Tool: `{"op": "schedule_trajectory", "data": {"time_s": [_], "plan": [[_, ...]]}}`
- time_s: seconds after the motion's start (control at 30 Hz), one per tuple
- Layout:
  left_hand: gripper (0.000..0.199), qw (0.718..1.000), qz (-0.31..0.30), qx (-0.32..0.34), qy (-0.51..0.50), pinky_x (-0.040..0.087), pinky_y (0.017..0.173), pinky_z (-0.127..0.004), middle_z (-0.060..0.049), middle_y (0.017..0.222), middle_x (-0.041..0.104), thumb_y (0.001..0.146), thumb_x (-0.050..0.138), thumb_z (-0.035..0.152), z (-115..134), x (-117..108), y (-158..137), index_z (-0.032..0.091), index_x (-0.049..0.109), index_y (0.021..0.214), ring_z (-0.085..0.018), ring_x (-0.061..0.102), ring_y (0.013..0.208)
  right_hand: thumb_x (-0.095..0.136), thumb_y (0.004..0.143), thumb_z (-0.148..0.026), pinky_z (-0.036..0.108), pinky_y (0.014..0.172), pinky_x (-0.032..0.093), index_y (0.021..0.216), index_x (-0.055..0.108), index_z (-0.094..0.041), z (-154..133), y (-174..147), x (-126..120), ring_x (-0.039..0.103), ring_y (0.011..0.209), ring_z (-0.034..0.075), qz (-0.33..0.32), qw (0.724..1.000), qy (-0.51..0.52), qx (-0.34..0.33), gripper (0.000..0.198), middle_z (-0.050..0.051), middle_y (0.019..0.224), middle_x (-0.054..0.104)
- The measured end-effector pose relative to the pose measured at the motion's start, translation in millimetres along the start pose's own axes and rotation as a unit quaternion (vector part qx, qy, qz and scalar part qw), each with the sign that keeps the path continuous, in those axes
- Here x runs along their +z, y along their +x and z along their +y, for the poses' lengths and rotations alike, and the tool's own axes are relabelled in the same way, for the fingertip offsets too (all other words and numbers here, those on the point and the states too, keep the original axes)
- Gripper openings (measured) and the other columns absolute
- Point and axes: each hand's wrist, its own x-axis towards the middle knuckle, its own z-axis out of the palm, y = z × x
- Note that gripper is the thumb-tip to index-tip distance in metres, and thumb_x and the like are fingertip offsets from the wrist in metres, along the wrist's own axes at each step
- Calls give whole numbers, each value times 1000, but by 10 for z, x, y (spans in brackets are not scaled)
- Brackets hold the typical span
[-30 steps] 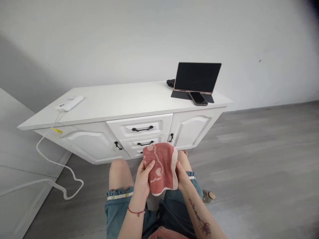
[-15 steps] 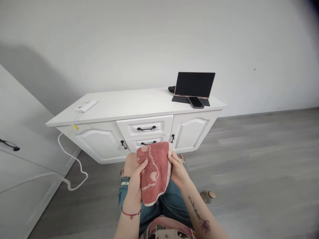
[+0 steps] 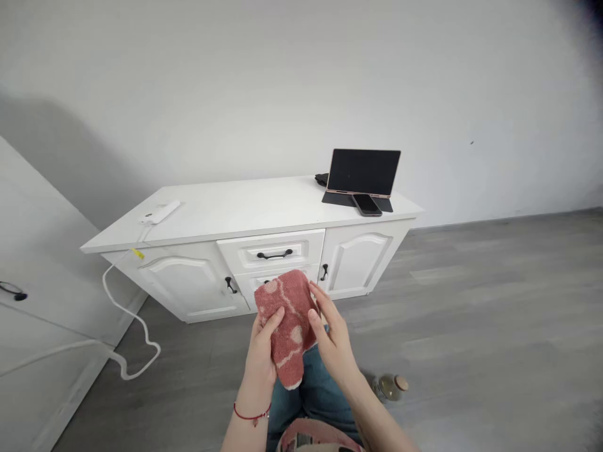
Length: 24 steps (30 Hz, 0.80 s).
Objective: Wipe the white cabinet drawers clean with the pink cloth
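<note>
A folded pinkish-red towel [image 3: 288, 323] with pale hearts and wavy lines hangs above my knees, in front of the drawers. My left hand [image 3: 264, 342] is closed on its left side, thumb on top and the other fingers hidden beneath. At the towel's right edge is my right hand [image 3: 333, 339], its thumb and fingers apart. Its fingertips are at the cloth, perhaps touching it, without a closed grip. The towel's right part bends away, and its pale border shows only at the bottom corner and a little on the right.
A white cabinet [image 3: 226, 210] stands against the wall. On it are a tablet [image 3: 363, 171] on a dark stand, a phone [image 3: 367, 205], a black item [image 3: 321, 179] and a white power strip [image 3: 161, 212] with a trailing cable [image 3: 125, 306]. A corked glass jar [image 3: 389, 388] is on the floor at right.
My right hand has loosened from the towel's right edge and its fingers have spread. That edge has folded back, so the towel looks narrower. The view has tilted slightly up.
</note>
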Motion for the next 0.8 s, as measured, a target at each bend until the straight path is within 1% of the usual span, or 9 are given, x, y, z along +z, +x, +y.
{"op": "schedule_trajectory", "data": {"time_s": [0.13,0.2,0.3,0.37,0.47,0.57,0.67,0.73,0.8], "plan": [[36,1000,-6,-17,4,56,68,-30,-2,81,76,57,85,22,-25,135,102,18,67,88,-18,70,67,60,85,-55,43,112,38,132,58,-29,95,88,141,51,129,24,-23,985,122,123,54,5,138,58],[37,999,-12,-20,28,56,70,-30,-3,82,75,58,85,24,-31,171,180,18,67,90,-18,70,69,67,77,-60,41,107,44,122,65,-29,110,154,182,55,125,25,-17,953,222,205,55,5,133,62],[44,994,-32,17,99,54,79,-30,-5,97,75,63,84,28,-11,188,324,20,68,102,-20,70,84,79,67,-54,37,102,47,107,72,-27,88,268,196,58,120,25,-4,902,314,296,48,4,124,68],[45,983,-43,59,169,51,86,-29,-6,108,74,66,82,32,26,181,432,21,68,108,-21,68,97,81,67,-47,34,100,48,104,73,-26,89,342,199,61,115,23,-7,881,343,326,43,4,117,71],[38,961,-58,106,249,48,91,-29,-7,109,73,71,77,37,96,154,604,20,70,104,-22,66,104,81,68,-43,32,92,50,103,73,-24,136,443,223,66,102,20,-12,863,362,351,41,3,107,74],[33,965,-48,134,222,46,95,-28,-7,106,73,69,79,36,137,132,770,19,73,97,-23,64,109,84,66,-38,27,87,51,98,73,-23,201,546,252,68,94,17,26,863,370,342,37,1,104,74],[31,991,-36,54,121,50,89,-32,-7,98,75,63,83,33,127,156,898,18,74,89,-23,68,97,85,64,-33,27,79,53,93,74,-23,261,654,262,69,84,16,36,842,397,363,32,0,97,76],[32,997,-34,-15,65,53,84,-33,-8,93,76,60,85,31,105,204,951,16,74,86,-22,70,87,83,67,-33,28,77,53,93,74,-24,312,719,261,69,81,17,23,822,423,380,29,0,94,76],[32,998,-23,-44,37,54,80,-32,-8,89,77,59,86,30,78,259,982,14,75,84,-21,70,81,80,71,-35,30,78,54,95,74,-24,371,770,260,70,84,19,8,807,446,388,27,1,97,76]]}}
